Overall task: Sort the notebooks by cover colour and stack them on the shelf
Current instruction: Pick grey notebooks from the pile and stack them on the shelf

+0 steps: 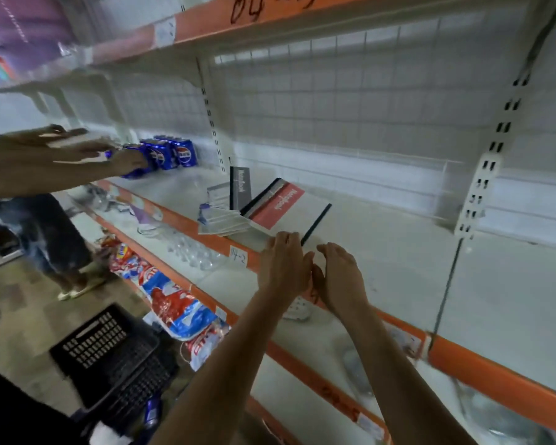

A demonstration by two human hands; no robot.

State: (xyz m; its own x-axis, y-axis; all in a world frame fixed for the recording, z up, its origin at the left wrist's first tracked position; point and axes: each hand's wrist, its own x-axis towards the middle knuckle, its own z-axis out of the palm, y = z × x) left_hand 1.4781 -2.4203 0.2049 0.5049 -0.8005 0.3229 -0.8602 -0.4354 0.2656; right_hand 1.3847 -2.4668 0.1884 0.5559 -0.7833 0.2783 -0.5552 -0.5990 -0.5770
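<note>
Near you, low left, a black plastic basket sits on the floor; your two forearms reach up from the bottom toward the middle shelf.

Your left hand has bent fingers, tips on the near edge of the red-band notebook; can't tell if it pinches or only touches. Your right hand is just beside it, loosely curled, holding nothing, apart from the cover.

The red-band notebook lies tilted, its far side propped on a loose pile of grey notebooks; a black strip runs along its right side, and I can't tell whether that is a spine or a second book. The pile sits at the shelf's orange front lip, partly over it, w/ glassware on the shelf below.

Behind the pile one grey notebook stands upright. Further left are Pepsi cans, w/ another person's hand reaching at them.

Risks, as I judge them: pull the red one toward you and the pile under it may slide off the lip onto the glass; push it back and the upright grey one may topple; lift w/ fingertips only and the tilted cover may slip; red and grey share one heap, so colours may stay mixed; the other person's arm is well apart but works the same shelf.
</note>
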